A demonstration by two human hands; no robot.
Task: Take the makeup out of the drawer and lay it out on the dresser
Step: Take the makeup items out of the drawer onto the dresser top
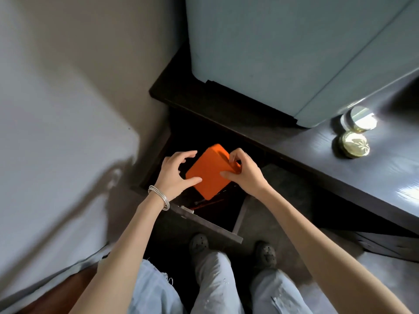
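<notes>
- Drawer (204, 219): pulled open below the desk edge; interior dark, contents mostly unreadable. A few thin stick-like items (204, 203) lie near its front wall; cannot tell what they are.
- Orange case (209, 171): flat, rounded-corner, tilted, held above the open drawer between both hands. Presumably a makeup palette or pouch; not yet on the desk.
- Left hand (175, 175): partly closed, thumb pressed to the case's near-left edge, fingers curled loosely above its upper-left corner. Bangles (159, 197) on the wrist.
- Right hand (243, 172): closed in a pinch on the case's right edge, fingertips at the upper-right corner.
- Desk (317, 159): dark glossy top, right of the drawer. Two round gold-lidded jars (354, 145) stand on it, just beside each other, near the base of a pale blue panel (272, 53).
- Progress, judged: early to middle. Two jars appear laid out already; the orange case is in transit; whatever sits in the drawer's dark interior is left to take out.
</notes>
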